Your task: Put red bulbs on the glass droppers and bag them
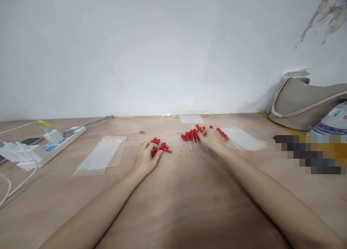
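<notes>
My left hand (pixel 146 158) curls round a small pile of red rubber bulbs (pixel 166 148), thumb and forefinger closed on one of them. To the right of the pile lies a row of clear thin tubes (pixel 175 145) without caps. Beyond them, several droppers (pixel 193 134), clear tubes with red bulbs on top, lie side by side. My right hand (pixel 213 138) reaches over this row with its fingertips pinched at a dropper's red end; the palm hides part of the row. More red-topped droppers (pixel 222 134) show past that hand.
Clear plastic bags lie at left (pixel 105 155) and right (pixel 242 139); a small zip bag (pixel 191 119) rests near the wall. A power strip (pixel 54 147) with chargers and cables stands far left. A beige bag (pixel 300 102) sits at the right, beside a blurred-out patch.
</notes>
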Demonstrator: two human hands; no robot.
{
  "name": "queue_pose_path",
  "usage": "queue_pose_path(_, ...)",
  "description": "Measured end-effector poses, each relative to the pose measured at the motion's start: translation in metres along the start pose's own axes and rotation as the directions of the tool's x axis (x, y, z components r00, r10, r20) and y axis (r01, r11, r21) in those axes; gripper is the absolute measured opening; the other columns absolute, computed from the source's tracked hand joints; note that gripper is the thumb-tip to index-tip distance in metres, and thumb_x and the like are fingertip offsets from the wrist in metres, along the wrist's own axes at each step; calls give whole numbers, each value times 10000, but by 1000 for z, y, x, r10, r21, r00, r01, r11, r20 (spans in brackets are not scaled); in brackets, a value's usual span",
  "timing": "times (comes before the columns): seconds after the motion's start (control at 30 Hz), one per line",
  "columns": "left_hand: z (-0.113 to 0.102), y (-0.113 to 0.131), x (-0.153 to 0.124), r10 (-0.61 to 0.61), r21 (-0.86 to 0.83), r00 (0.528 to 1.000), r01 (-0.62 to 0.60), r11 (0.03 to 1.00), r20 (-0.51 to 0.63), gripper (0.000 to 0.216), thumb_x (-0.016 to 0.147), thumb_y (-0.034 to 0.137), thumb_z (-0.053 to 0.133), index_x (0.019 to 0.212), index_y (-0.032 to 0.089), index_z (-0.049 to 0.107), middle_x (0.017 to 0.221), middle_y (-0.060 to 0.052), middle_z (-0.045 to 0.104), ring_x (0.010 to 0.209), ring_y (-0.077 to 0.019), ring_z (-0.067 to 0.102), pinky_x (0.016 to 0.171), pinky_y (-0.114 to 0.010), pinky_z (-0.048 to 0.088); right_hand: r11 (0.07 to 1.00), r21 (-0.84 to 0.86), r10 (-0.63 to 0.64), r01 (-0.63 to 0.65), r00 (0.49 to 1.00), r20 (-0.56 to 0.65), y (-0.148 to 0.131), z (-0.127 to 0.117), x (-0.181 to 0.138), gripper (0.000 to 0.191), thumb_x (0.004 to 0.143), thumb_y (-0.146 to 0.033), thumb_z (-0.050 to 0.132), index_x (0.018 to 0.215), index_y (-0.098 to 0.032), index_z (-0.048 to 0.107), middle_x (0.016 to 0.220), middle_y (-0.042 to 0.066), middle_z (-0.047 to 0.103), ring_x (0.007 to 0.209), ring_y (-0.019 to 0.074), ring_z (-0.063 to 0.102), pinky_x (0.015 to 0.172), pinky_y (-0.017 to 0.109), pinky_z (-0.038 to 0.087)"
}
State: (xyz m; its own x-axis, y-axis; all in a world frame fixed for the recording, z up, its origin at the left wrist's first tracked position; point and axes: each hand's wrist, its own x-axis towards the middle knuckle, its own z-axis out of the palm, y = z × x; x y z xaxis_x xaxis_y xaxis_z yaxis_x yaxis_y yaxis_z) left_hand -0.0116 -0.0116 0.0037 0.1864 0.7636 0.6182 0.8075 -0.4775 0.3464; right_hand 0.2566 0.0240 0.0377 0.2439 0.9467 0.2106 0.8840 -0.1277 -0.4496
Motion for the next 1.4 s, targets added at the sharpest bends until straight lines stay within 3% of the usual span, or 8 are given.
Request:
queue_pose_path(0.23,2,-5,-2,-64,-61,995,68,996,71,172,756,335,532,849,191,544,843,-26,480,701,-144,515,640,-279,446,992,-125,-12,10,1000,-22,-4,10,-5,356,762,-482,425,685,-187,607,725,72,631,729,221,584,624,321,396)
queue_pose_path(0.33,4,-6,-2,-80,-68,995,84,994,60,224,717,367,576,849,190,542,861,-24,471,697,-136,512,634,-274,455,987,-94,-134,130,990,-36,-15,9,-12,314,761,-481,438,775,-214,602,762,48,638,744,208,583,623,307,397)
queue_pose_path(0.47,6,-8,-3,-105,-85,994,107,991,29,249,681,365,611,836,184,538,863,-20,453,651,-117,501,612,-265,465,951,-86,-289,296,953,88,-39,16,-19,229,761,-405,460,781,-235,614,834,37,644,814,204,581,628,288,403)
queue_pose_path(0.63,3,-8,-5,-141,-115,990,144,983,31,160,715,300,568,817,181,537,825,-10,445,617,-103,501,610,-257,471,952,-193,-186,238,949,255,-61,26,-19,226,733,-302,492,864,-181,632,922,105,636,863,242,583,640,313,423)
queue_pose_path(1.07,-4,-2,-11,-257,-97,964,250,963,-65,253,690,192,525,931,152,590,957,-55,454,595,-97,512,523,-241,466,968,-194,-76,158,924,375,-72,26,-11,233,701,-245,549,887,-144,645,951,156,629,889,270,585,685,345,423)
queue_pose_path(1.27,-6,1,-11,-119,-150,986,102,983,-114,171,762,245,510,839,166,641,954,-65,494,890,-183,515,779,-313,443,978,-94,-151,188,939,308,-64,7,-23,285,830,-280,393,951,-100,578,954,169,616,866,235,586,668,299,409)
queue_pose_path(1.33,-7,9,-13,-57,-242,997,45,969,-42,154,773,231,503,854,171,620,934,-54,527,886,-171,520,804,-309,427,963,12,-265,270,934,239,-52,0,-33,286,868,-269,327,989,-99,523,910,142,622,816,189,587,661,268,403)
queue_pose_path(1.4,-5,17,-16,-37,-365,996,64,929,81,143,782,227,499,884,169,580,884,-40,560,807,-146,541,747,-283,441,882,213,-451,421,885,118,-36,-2,-46,232,872,-247,326,975,-117,489,820,94,626,728,154,581,637,251,404)
